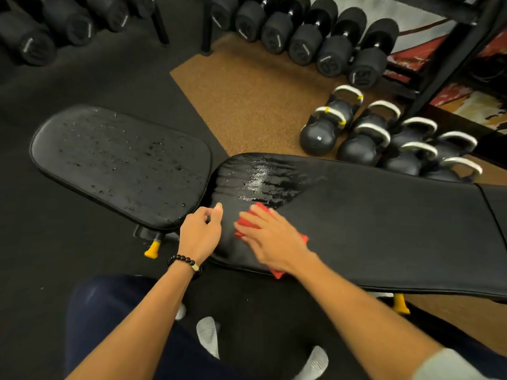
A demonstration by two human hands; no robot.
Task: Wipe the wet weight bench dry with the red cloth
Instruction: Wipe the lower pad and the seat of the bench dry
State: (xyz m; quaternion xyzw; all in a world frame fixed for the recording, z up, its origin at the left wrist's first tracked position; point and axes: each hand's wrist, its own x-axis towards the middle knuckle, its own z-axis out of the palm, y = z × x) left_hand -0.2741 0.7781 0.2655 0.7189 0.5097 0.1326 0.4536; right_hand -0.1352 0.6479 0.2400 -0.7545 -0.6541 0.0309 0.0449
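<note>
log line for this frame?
right hand pressing red cloth on back pad | left hand resting | seat pad wet

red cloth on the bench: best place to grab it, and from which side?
Take the red cloth at its far corner, poking out past the fingertips of the right hand pressing it flat. Come from above, on the wet-patch side: it lies flat on the back pad, so a top pinch at that free corner seems easiest.

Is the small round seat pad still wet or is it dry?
Wet. The seat pad is speckled with water droplets, and the red cloth lies on the long pad.
</note>
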